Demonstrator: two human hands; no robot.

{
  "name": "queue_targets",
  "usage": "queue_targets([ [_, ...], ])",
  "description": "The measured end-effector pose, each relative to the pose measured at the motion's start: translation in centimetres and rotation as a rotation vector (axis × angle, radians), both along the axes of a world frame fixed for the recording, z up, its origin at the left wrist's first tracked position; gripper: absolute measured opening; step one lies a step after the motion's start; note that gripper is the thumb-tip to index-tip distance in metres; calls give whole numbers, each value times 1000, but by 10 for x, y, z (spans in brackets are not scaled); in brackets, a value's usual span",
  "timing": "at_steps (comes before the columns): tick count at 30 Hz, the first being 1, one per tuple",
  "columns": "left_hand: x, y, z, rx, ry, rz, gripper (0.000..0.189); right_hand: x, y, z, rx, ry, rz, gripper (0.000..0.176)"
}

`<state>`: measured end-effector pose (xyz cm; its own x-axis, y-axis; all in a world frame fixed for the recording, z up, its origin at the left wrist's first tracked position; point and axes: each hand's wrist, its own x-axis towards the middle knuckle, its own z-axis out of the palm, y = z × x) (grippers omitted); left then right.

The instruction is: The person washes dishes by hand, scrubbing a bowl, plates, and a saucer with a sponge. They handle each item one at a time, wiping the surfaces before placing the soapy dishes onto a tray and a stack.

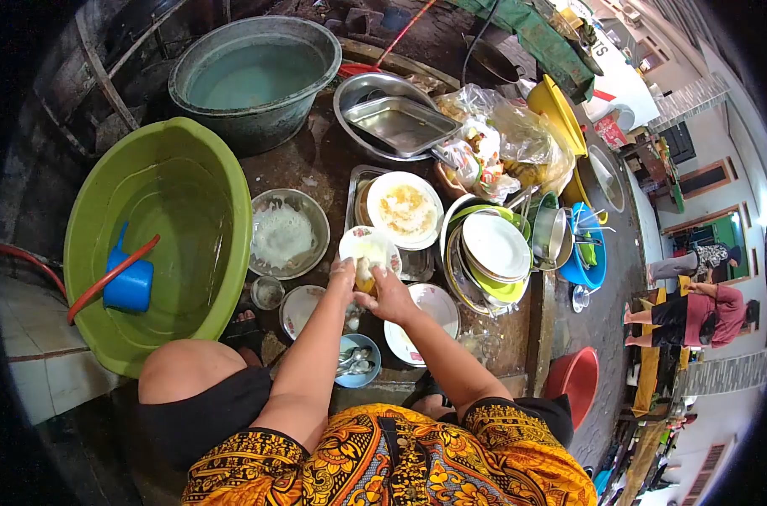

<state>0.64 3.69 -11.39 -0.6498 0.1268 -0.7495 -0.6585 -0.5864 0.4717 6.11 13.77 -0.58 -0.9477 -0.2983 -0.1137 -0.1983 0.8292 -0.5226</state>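
A small white plate (pixel 350 242) with a patterned rim is held in front of me, its face covered in suds. My left hand (pixel 343 275) grips its near left edge. Close beside it, my right hand (pixel 385 295) is closed around a soapy, pale yellow sponge (pixel 365 274) at the plate's near edge; the fingers partly hide it. Just beyond lies a stack of plates with a food-stained white plate (pixel 405 209) on top. Nearer to me are a floral-rimmed plate (pixel 434 314) on the right and another plate (pixel 299 309) on the left.
A metal basin of suds (pixel 265 198), a green tub (pixel 93 219) with a blue dipper (pixel 129 282) and a red hose, and a grey water tub (pixel 303 105) stand left. A blue bowl of spoons (pixel 362 341) sits near me. Stacked dishes (pixel 495 244) and a red basin (pixel 573 384) are right.
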Motion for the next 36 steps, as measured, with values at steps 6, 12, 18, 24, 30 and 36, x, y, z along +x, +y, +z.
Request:
queue_targets([
  [6, 9, 6, -16, -499, 380, -231, 36, 2, 6, -34, 80, 126, -146, 43],
  [12, 16, 4, 27, -371, 315, -305, 37, -19, 4, -26, -24, 121, -271, 31],
  [18, 1, -18, 0, -342, 261, -146, 34, 2, 14, -19, -9, 58, 29, 30],
  [24, 10, -7, 12, -177, 103, -291, 46, -28, -6, 4, 217, -68, -124, 30],
  [30, 4, -33, 9, -65, 49, -182, 60, 0, 10, 1, 168, -7, 221, 34],
  [36, 18, -29, 77, -119, 141, -379, 68, -21, -6, 21, 344, -14, -131, 38],
])
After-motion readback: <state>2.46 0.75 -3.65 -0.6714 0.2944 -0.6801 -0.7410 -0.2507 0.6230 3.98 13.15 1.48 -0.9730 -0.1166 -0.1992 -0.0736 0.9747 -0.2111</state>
